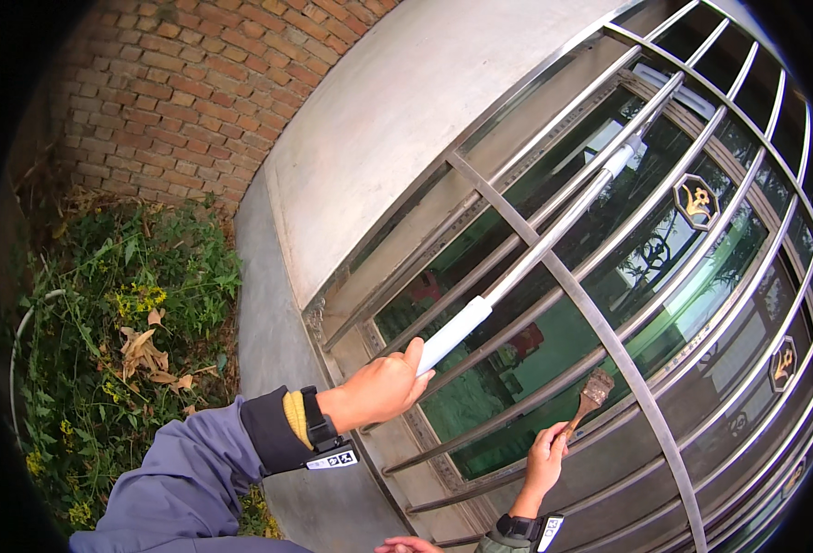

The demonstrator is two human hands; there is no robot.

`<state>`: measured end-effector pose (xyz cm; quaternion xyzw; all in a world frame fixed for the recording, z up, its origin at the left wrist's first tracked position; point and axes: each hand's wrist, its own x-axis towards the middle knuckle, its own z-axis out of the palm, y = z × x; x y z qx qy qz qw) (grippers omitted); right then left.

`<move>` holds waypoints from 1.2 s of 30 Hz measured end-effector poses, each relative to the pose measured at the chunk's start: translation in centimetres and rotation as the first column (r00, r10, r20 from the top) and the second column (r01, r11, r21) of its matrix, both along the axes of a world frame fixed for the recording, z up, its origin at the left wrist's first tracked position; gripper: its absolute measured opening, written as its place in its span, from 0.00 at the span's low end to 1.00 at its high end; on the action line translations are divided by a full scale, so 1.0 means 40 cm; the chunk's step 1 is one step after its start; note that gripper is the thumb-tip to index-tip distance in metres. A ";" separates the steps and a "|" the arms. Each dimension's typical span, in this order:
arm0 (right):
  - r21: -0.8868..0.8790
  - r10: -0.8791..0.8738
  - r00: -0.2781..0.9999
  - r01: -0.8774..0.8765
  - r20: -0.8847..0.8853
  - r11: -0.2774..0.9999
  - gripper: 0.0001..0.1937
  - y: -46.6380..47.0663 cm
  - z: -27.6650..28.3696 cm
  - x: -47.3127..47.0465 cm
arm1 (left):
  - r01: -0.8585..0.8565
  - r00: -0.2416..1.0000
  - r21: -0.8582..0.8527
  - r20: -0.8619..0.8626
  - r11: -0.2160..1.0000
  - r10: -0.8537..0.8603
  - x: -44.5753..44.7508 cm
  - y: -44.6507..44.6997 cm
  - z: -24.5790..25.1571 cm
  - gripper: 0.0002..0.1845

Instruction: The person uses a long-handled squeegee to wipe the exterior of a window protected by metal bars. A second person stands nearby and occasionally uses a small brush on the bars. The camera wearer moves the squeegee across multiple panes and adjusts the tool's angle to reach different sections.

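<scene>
My left hand grips the white handle of a long metal pole. The pole slants up to the right across the stainless steel window bars. Beyond its white collar, a pale flat head lies by the upper window frame, partly hidden by bars. My right hand is out of view. Farther off, a co-worker's hand, in an olive sleeve, holds a worn paintbrush with its bristles up near the lower bars. Fingers of another hand, apparently the co-worker's, show at the bottom edge.
The barred cage juts out before green-tinted glass and bears gold flower ornaments. A pale plastered wall meets a brick wall. Weeds with yellow flowers and dry leaves grow beside a concrete ledge.
</scene>
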<state>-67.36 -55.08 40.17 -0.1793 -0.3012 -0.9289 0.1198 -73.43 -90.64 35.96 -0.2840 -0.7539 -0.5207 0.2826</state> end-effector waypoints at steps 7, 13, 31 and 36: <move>0.078 0.066 0.985 -0.079 0.159 0.994 0.15 0.023 0.094 -0.019 | 0.098 0.994 -0.014 -0.053 0.995 -0.099 -0.050 -0.022 -0.031 0.20; -0.040 0.204 0.978 -0.203 0.037 0.978 0.15 0.022 0.132 -0.007 | 0.187 0.981 -0.046 0.066 0.981 -0.184 -0.020 -0.044 -0.032 0.20; -0.629 0.706 0.663 -0.665 -0.249 0.403 0.11 0.004 0.093 0.104 | 0.411 0.911 -0.055 0.064 0.910 -0.407 -0.005 -0.169 -0.063 0.27; -0.467 0.584 0.799 -0.574 -0.141 0.672 0.11 0.044 0.079 0.132 | 0.216 0.976 0.123 -0.063 0.969 -0.210 -0.018 -0.151 -0.071 0.22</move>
